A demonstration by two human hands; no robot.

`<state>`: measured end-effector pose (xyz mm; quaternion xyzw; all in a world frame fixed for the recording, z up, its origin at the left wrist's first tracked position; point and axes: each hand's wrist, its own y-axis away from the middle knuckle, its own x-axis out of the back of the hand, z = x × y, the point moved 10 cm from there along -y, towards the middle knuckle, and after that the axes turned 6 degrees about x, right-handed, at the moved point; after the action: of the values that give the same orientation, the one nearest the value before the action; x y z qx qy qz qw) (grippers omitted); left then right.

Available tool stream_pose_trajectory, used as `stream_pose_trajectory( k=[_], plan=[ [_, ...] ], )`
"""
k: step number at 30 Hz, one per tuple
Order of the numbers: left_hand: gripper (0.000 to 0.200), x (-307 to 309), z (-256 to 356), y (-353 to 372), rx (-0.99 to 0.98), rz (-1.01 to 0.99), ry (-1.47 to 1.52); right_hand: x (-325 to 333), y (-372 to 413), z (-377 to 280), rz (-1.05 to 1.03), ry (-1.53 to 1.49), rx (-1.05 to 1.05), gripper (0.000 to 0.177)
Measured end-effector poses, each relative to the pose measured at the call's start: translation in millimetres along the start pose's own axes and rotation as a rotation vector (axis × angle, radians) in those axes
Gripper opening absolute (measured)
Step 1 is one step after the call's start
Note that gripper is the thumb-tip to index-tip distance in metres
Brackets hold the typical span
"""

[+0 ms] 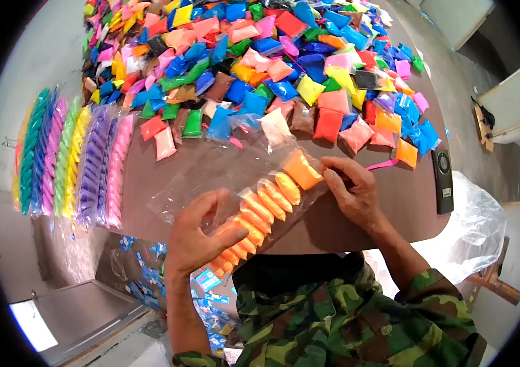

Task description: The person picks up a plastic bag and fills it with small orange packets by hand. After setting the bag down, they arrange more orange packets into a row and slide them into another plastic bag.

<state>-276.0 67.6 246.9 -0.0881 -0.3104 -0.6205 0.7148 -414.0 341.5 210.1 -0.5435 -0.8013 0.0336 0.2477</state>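
A clear plastic bag holding a row of orange packets (257, 211) lies slantwise over the front edge of the brown table. My left hand (202, 232) is at its lower left part, thumb and fingers apart around the bag's side, with the thumb over the packets. Near the upper end, my right hand (355, 186) pinches the bag's edge beside the topmost orange packet (302, 170). The bag's loose clear film spreads to the left of the packets, under and beyond my left hand.
A large heap of colourful packets (309, 88) covers the table's far part. Long bagged bundles (70, 159) stand in a row at the left edge. A black device (443, 181) lies at the right edge, with a pink stick (382, 164) nearer. Clear plastic (471, 223) hangs at the right.
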Motion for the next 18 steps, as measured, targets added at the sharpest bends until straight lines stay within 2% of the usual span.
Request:
stream_pose_trajectory(
  k=[2, 10, 11, 14, 18],
  plan=[
    [0.072, 0, 10, -8, -0.021, 0.032, -0.033, 0, 1, 1, -0.016, -0.053, -0.039, 0.019],
    [0.065, -39, 5, -30, 0.025, -0.230, 0.067, -31, -3, 9, -0.228, -0.503, -0.279, 0.017],
    [0.065, -40, 6, -29, 0.048, -0.253, 0.070, -32, -3, 10, -0.238, -0.522, -0.286, 0.017],
    [0.065, -30, 2, -29, 0.088, -0.151, 0.121, -33, -3, 12, -0.229, -0.541, -0.270, 0.015],
    [0.064, -29, 21, -39, 0.022, -0.166, 0.204, -30, -7, 12, -0.161, -0.465, -0.202, 0.012]
  ],
)
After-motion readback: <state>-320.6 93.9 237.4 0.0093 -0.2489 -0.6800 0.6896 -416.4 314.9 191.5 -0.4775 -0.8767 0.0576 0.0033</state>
